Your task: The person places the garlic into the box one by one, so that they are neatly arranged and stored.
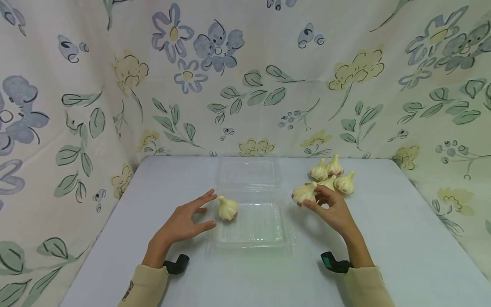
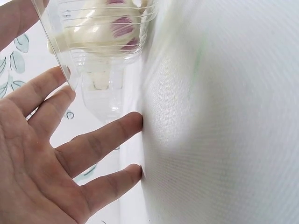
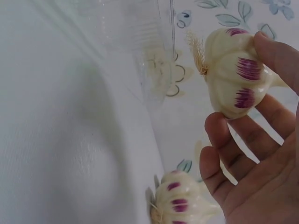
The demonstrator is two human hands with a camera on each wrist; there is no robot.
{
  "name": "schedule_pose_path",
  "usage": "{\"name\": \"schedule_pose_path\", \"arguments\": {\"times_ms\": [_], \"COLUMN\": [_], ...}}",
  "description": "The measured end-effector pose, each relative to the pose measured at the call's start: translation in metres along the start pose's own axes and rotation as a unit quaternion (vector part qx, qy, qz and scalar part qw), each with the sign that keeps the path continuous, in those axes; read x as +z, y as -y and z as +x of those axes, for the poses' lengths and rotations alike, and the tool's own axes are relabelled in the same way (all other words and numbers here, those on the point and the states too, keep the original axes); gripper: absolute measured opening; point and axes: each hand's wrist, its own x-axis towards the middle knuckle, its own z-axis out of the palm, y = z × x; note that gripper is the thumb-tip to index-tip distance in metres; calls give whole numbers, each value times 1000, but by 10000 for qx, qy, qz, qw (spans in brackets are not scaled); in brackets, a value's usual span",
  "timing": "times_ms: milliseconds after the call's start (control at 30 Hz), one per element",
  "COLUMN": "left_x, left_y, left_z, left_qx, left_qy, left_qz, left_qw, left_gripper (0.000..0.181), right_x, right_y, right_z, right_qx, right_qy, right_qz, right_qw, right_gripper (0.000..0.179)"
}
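Observation:
A clear plastic clamshell box (image 1: 264, 224) lies opened on the table, its lid (image 1: 248, 172) folded back. One garlic bulb (image 1: 228, 209) sits inside at the left. My left hand (image 1: 185, 221) is spread beside the box's left side; in the left wrist view its upper fingertips (image 2: 65, 91) are right at the box's rim and the lower ones at the tabletop. Raised to the right of the box, my right hand (image 1: 334, 212) pinches another garlic bulb (image 3: 236, 70) between thumb and fingers. Its purple-streaked base and dry roots face the box.
Several more garlic bulbs (image 1: 344, 183) are clustered at the back right of the white table (image 1: 383, 238), just behind my right hand. A floral curtain (image 1: 253, 94) hangs along the table's far edge and wraps round both sides.

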Motion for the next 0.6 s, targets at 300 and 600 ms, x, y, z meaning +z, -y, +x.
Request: {"name": "schedule_pose_path", "arguments": {"times_ms": [300, 600], "left_x": [0, -1], "left_y": [1, -1], "left_z": [0, 0], "left_qx": [-9, -6], "left_qy": [26, 27], "left_qz": [29, 47], "left_qw": [10000, 10000], "left_gripper": [76, 76], "right_x": [7, 18], "right_y": [8, 20], "right_z": [4, 9], "right_qx": [-121, -170], "right_qy": [223, 540], "right_qz": [-36, -73], "right_qw": [9997, 9984], "right_gripper": [41, 43]}}
